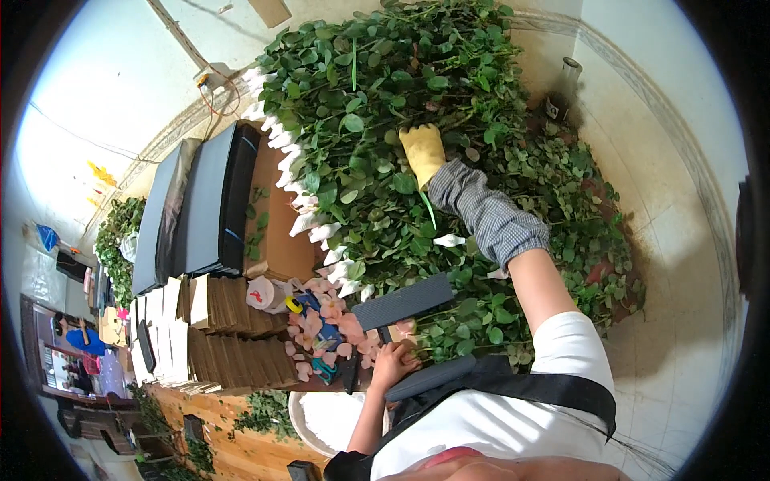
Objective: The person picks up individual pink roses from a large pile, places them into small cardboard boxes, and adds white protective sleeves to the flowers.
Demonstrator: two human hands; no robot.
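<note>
In a yellow glove, my right hand [423, 152] reaches far into a broad heap of leafy flower stems [369, 104]. Its fingers are curled down among the stems and leaves, so the fingertips are hidden. A checked sleeve [489, 208] covers that forearm. White-wrapped flower heads [301, 192] line the heap's left side, and a single wrapped head [449, 240] lies near the sleeve. My bare left hand [393, 365] is low at the near edge with fingers bent; what they hold is hidden. It sits between a dark grey ribbed slab [403, 301] and another grey slab [431, 377].
Pink petals [349, 327] and teal-handled scissors [324, 369] lie left of my left hand. Stacked cardboard sheets [241, 361], a tape roll [293, 305] and dark grey boards [212, 200] stand further left. Below is a white round tub [317, 417]. A metal cylinder [568, 76] stands at far right.
</note>
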